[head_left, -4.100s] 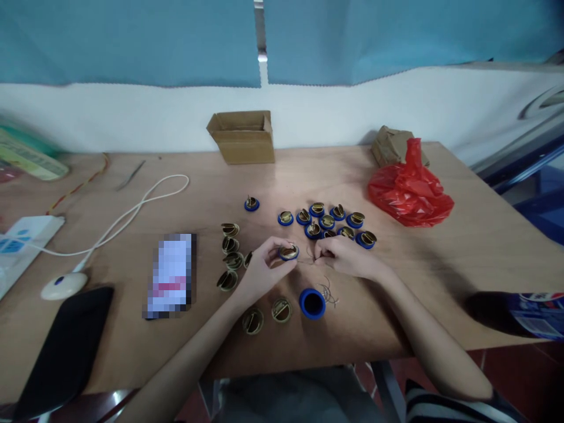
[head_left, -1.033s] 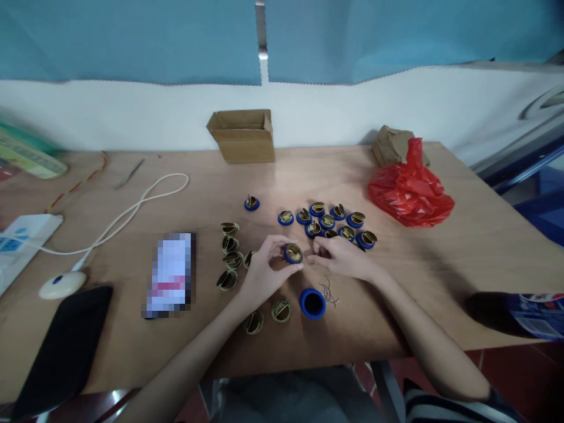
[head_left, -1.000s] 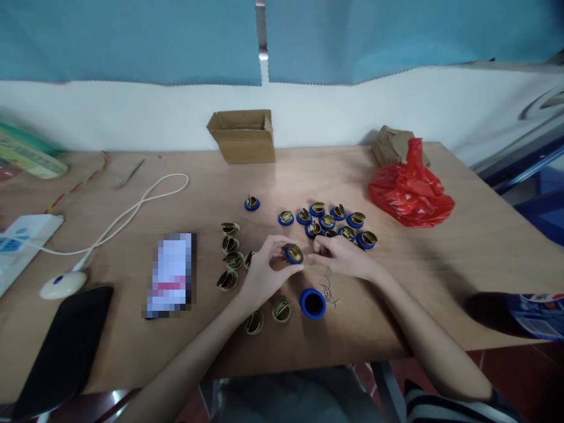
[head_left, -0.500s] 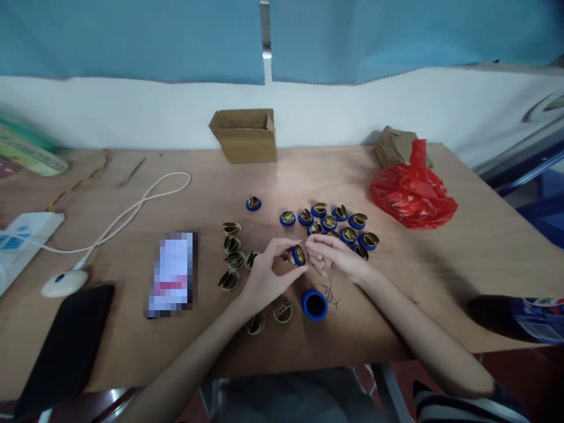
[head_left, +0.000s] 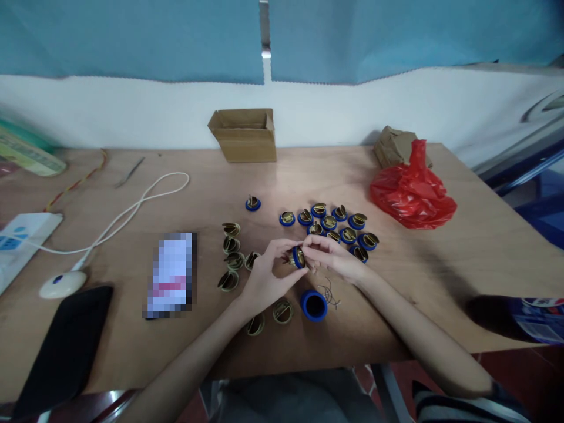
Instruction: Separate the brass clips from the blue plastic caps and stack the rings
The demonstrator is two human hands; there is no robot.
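My left hand (head_left: 274, 267) grips a round brass piece with a blue ring (head_left: 298, 257) between thumb and fingers, its flat face turned to the right. The fingertips of my right hand (head_left: 331, 255) are pinched together at that face; whatever they hold is hidden. Just below the hands stands a blue-rimmed hollow cylinder (head_left: 314, 305), with thin wire loops (head_left: 328, 294) lying beside it. Brass pieces without blue rings, such as one brass disc (head_left: 282, 311), lie left of and below my left hand. Several blue-ringed brass pieces (head_left: 328, 222) sit in a group beyond my right hand.
An open cardboard box (head_left: 250, 144) stands against the wall. A red plastic bag (head_left: 413, 197) lies at the back right, a dark bottle (head_left: 511, 317) at the right edge. On the left are a phone with a blurred screen (head_left: 171, 273), a black phone-like slab (head_left: 66, 346) and a white cable (head_left: 132, 205).
My right hand has moved slightly left, and its fingertips have closed in on the brass piece's face. My left hand still holds the piece in nearly the same place.
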